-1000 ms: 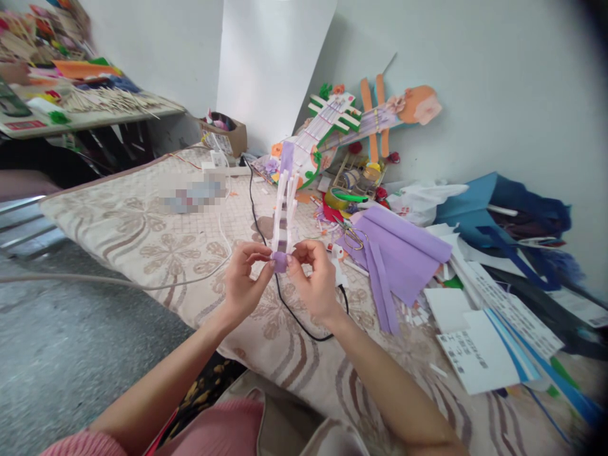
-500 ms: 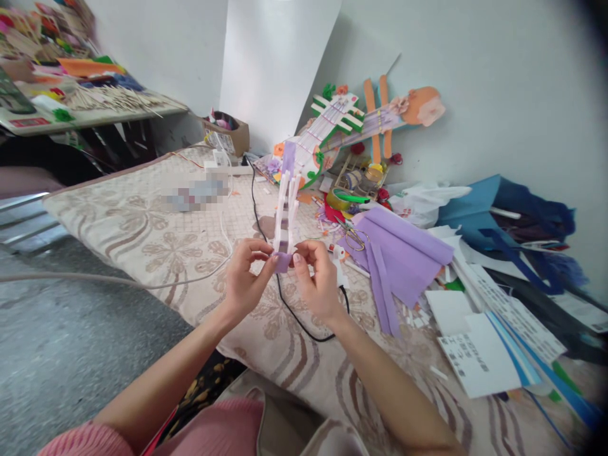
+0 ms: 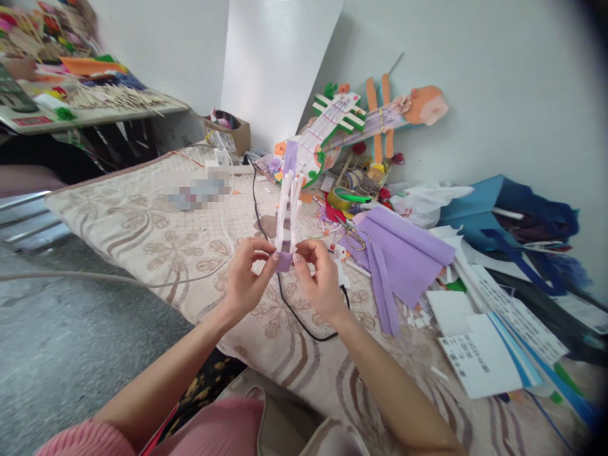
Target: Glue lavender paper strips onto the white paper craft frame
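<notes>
Between my hands is a small ladder-like frame of white strips with a purple paper strip running along it and out past its far end. The strip's near end hangs over the frame's bottom. My left hand pinches that lower end from the left, thumb against the purple paper. From the right, my right hand pinches the same end between thumb and bent fingers. Beyond the frame lean two decorated craft instruments, one white and green, the other orange and blue.
Right of my hands lie scissors, purple paper, green tape and white cards. A black cable runs beneath my hands, a white cord to the left. A second table with craft sticks stands far left.
Hardly anything differs. The white frame and both hands sit in nearly the same place, and the whole view has shifted slightly.
</notes>
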A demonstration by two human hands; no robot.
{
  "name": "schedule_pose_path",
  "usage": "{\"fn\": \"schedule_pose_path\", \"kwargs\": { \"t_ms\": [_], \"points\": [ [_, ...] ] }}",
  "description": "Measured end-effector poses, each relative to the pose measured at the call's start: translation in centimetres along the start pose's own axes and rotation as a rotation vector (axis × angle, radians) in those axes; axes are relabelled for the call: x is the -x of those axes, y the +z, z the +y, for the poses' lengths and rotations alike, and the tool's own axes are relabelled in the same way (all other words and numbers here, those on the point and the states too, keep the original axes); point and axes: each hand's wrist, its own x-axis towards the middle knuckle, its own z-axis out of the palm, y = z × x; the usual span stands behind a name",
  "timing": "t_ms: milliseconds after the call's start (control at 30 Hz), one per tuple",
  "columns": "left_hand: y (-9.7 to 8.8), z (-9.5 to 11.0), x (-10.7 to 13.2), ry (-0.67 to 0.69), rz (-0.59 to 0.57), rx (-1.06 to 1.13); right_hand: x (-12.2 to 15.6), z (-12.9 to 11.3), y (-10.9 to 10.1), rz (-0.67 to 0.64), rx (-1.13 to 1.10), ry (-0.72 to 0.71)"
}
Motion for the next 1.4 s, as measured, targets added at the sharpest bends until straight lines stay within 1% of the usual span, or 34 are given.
{"fn": "schedule_pose_path", "kwargs": {
  "t_ms": [133, 267, 367, 533, 600, 833, 967, 1233, 1400],
  "points": [
    [0.0, 0.0, 0.0, -0.028, -0.002, 0.02, 0.3, 0.3, 0.1, 0.018, 0.072, -0.032],
    [-0.2, -0.1, 0.1, -0.033, -0.018, 0.03, 0.3, 0.9, 0.5, 0.023, 0.068, -0.026],
    [-0.6, -0.4, 0.4, -0.025, -0.05, 0.06, 0.4, 1.1, 0.5, 0.006, 0.04, -0.019],
    [-1.3, -1.1, 1.0, 0.018, -0.14, 0.131, 0.9, 1.1, 0.3, -0.041, 0.004, -0.035],
    [-1.4, -1.2, 1.2, 0.031, -0.151, 0.137, 1.1, 1.3, 0.5, -0.045, 0.004, -0.04],
    [-1.1, -1.4, 1.3, 0.022, -0.126, 0.142, 1.3, 1.5, 1.2, 0.003, 0.082, -0.09],
    [-0.9, -1.5, 1.3, 0.013, -0.11, 0.133, 1.2, 1.5, 1.4, 0.032, 0.117, -0.087],
    [-0.8, -1.3, 1.3, -0.014, -0.085, 0.11, 1.2, 1.5, 1.3, -0.019, 0.107, -0.104],
    [-0.6, -1.3, 1.2, -0.011, -0.076, 0.112, 1.3, 1.5, 1.5, 0.009, 0.128, -0.076]
  ]
}}
